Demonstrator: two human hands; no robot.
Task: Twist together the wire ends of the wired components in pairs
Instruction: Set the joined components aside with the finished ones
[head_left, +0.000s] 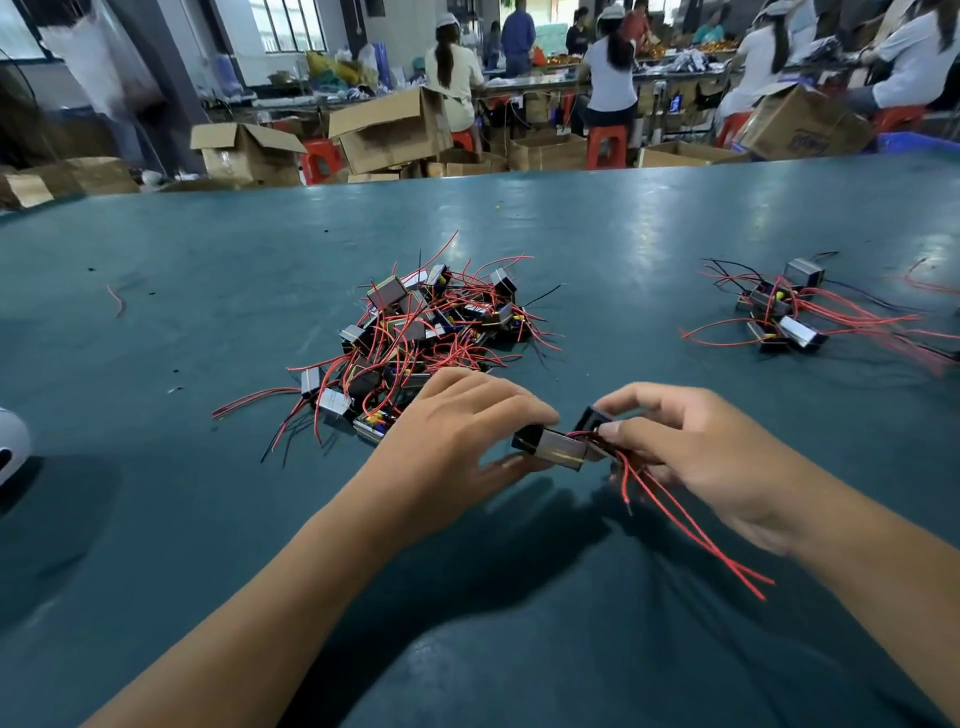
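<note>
Wired components: two are in the hands at lower centre of the frame, just above the worktop (156, 519); the rest lie in two groups farther up.
White object (10, 447): partly visible at the left edge; well apart from the work.
Stray wire (117, 300): one short red piece, upper left of the worktop.
Unsorted pile (415, 338): centre of the frame, many components with tangled red and black leads; its near edge lies just beside the left hand.
Left hand (457, 431): fingers and thumb curled round the held component (553, 449), a metal-faced block with a black end.
Second component (595, 418): black, just right of the first, apparently touching it; pinched by the right hand.
Right hand (691, 452): thumb and fingers closed on the second component and on the roots of the red leads (691, 540), which trail down to the right.
Step in hand: judged to be bringing one pair together, leads gathered; no twist is visible yet.
Next move: likely calls for aligning the bare ends side by side, then rolling them between fingertips.
Obstruction: loose leads from the pile could snag the left hand.
Right-hand group (784, 312): several components, right of frame; whether their leads are twisted cannot be told.
Background: cardboard boxes (384, 130) and seated workers, top of frame.
</note>
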